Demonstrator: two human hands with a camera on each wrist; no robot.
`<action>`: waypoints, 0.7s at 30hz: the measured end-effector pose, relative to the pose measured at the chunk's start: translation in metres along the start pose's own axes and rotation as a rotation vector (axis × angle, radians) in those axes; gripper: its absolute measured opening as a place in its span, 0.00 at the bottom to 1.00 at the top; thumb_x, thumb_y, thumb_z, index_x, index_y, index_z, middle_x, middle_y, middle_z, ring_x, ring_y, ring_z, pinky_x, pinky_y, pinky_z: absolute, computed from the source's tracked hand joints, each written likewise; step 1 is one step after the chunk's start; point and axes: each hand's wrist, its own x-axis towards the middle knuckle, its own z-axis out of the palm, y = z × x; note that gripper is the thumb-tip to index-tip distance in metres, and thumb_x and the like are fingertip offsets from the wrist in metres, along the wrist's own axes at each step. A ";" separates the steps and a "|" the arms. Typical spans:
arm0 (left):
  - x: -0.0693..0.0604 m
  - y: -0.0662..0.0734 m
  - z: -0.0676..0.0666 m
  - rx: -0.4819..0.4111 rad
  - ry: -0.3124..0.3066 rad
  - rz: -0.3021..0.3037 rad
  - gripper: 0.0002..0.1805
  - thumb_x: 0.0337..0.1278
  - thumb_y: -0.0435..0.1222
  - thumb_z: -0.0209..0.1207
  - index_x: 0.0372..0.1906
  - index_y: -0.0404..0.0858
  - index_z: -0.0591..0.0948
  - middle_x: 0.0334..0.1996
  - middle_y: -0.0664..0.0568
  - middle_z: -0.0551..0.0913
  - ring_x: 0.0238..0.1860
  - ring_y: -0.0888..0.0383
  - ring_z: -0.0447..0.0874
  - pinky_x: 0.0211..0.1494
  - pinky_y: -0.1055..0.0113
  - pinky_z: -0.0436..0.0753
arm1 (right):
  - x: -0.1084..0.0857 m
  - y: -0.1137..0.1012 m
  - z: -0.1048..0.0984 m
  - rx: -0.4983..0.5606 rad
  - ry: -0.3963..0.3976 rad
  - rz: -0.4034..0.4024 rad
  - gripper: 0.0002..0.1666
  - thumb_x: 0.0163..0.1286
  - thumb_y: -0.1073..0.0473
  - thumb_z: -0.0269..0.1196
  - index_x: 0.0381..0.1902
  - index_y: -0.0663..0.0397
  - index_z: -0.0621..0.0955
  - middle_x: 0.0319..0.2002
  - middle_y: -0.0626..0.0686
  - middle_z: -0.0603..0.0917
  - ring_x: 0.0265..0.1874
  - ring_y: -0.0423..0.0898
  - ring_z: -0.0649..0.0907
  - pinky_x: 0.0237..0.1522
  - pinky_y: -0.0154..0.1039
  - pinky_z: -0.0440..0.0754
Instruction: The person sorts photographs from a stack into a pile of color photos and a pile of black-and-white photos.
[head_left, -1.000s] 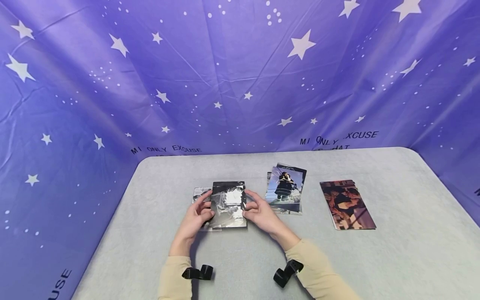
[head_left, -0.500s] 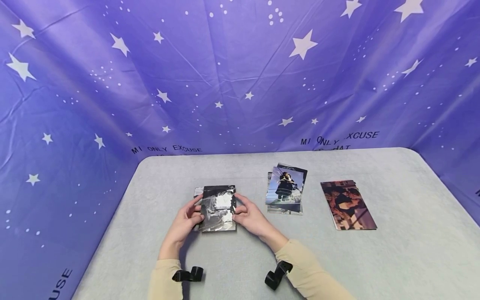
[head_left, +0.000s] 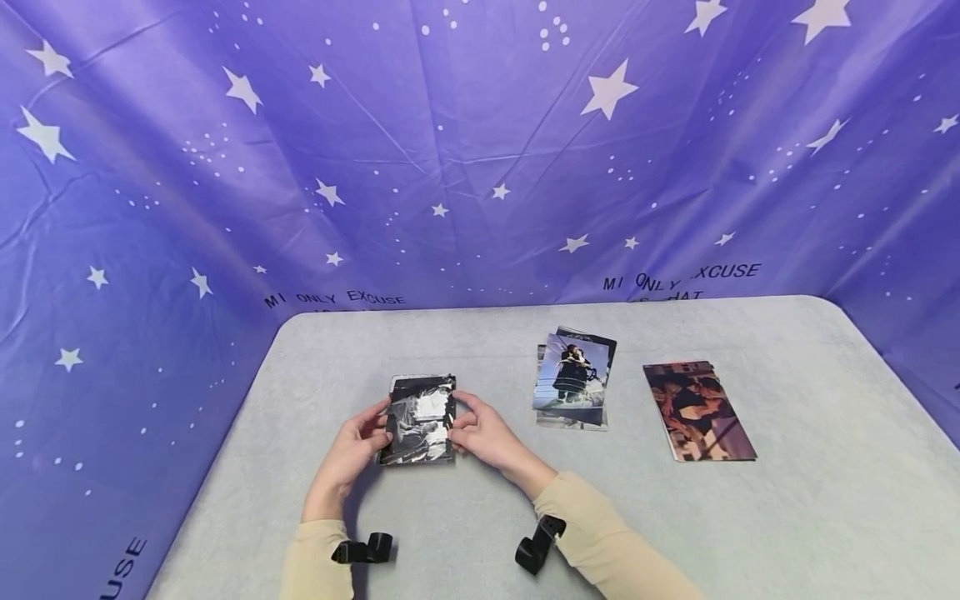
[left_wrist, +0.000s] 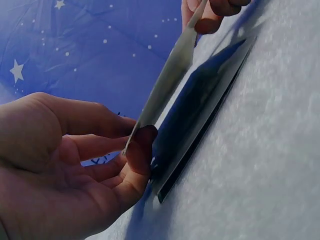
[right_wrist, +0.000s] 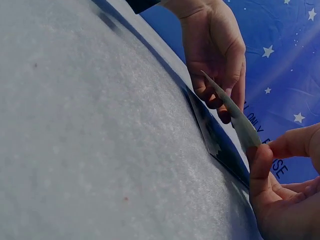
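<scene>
And here, low and left of centre in the head view, left hand and right hand pinch a glossy black-and-white photo between nearly closed thumbs and fingers, just above photos on the table.

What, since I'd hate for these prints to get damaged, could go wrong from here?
The held photo looks slightly bowed between the left hand and the right hand, so squeezing harder might crease it. In the wrist views it hovers tilted above the lower pile; if one hand lets go first, it could land askew.
</scene>
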 end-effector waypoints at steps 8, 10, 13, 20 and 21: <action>0.002 -0.004 -0.001 0.013 0.023 -0.012 0.30 0.50 0.17 0.53 0.63 0.19 0.67 0.46 0.34 0.77 0.40 0.57 0.74 0.42 0.75 0.74 | -0.002 -0.011 0.004 -0.030 0.003 -0.013 0.41 0.54 0.77 0.57 0.67 0.78 0.59 0.30 0.64 0.81 0.22 0.41 0.76 0.31 0.35 0.78; 0.002 -0.004 -0.001 0.023 0.031 -0.010 0.29 0.50 0.17 0.53 0.62 0.19 0.68 0.44 0.36 0.77 0.38 0.59 0.74 0.41 0.75 0.74 | -0.002 -0.011 0.005 -0.036 0.011 -0.023 0.40 0.54 0.77 0.57 0.66 0.79 0.59 0.30 0.63 0.79 0.22 0.41 0.76 0.32 0.37 0.79; 0.003 -0.002 -0.002 0.063 0.033 0.007 0.29 0.49 0.17 0.54 0.61 0.18 0.69 0.41 0.38 0.77 0.36 0.60 0.73 0.39 0.75 0.73 | 0.006 0.002 0.004 -0.049 0.033 -0.031 0.41 0.54 0.75 0.59 0.66 0.77 0.61 0.31 0.57 0.77 0.22 0.40 0.77 0.31 0.38 0.81; 0.004 0.000 -0.004 0.126 0.021 0.024 0.28 0.49 0.18 0.55 0.61 0.18 0.69 0.39 0.39 0.77 0.36 0.59 0.71 0.37 0.74 0.71 | 0.009 0.006 0.006 -0.061 0.045 -0.019 0.38 0.54 0.74 0.60 0.65 0.76 0.64 0.32 0.54 0.75 0.22 0.36 0.77 0.29 0.30 0.78; 0.005 0.000 -0.004 0.129 0.023 0.023 0.28 0.49 0.18 0.55 0.61 0.18 0.69 0.39 0.39 0.77 0.36 0.58 0.71 0.37 0.74 0.71 | 0.009 0.006 0.007 -0.059 0.044 -0.017 0.38 0.54 0.74 0.60 0.64 0.77 0.64 0.32 0.54 0.75 0.22 0.36 0.77 0.29 0.30 0.78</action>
